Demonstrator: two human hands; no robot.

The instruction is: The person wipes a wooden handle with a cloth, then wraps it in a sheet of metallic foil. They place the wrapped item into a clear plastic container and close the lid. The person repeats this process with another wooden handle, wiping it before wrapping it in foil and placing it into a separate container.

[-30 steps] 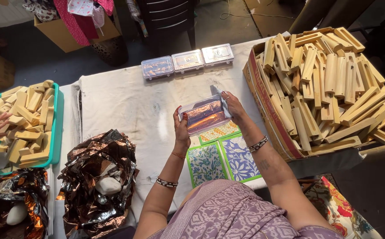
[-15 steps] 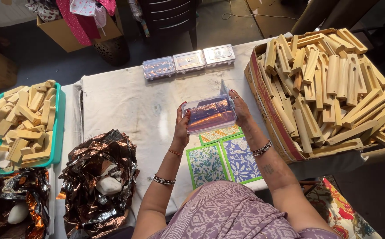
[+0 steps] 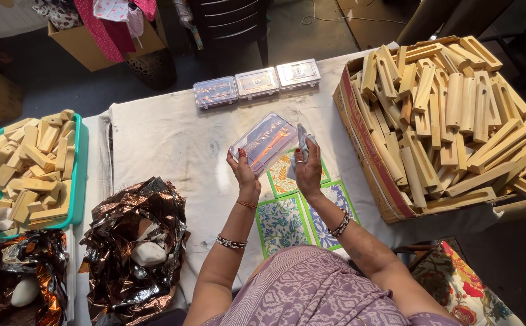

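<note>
Both my hands, left [image 3: 243, 172] and right [image 3: 309, 169], grip the clear case [image 3: 264, 142] above the desk [image 3: 160, 139], now tilted lower than before, nearer the patterned cards [image 3: 287, 220].

Single head-worn camera, looking steeply down from above, fairly close — white-covered table [image 3: 166, 139] filling the view

Bare cloth [image 3: 160, 139] between tray [image 3: 77, 181] and carton [image 3: 359, 139]

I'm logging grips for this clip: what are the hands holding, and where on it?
Both hold one clear plastic box: the left hand at its near left corner, the right hand at its right end, together with a small cloth.
</note>
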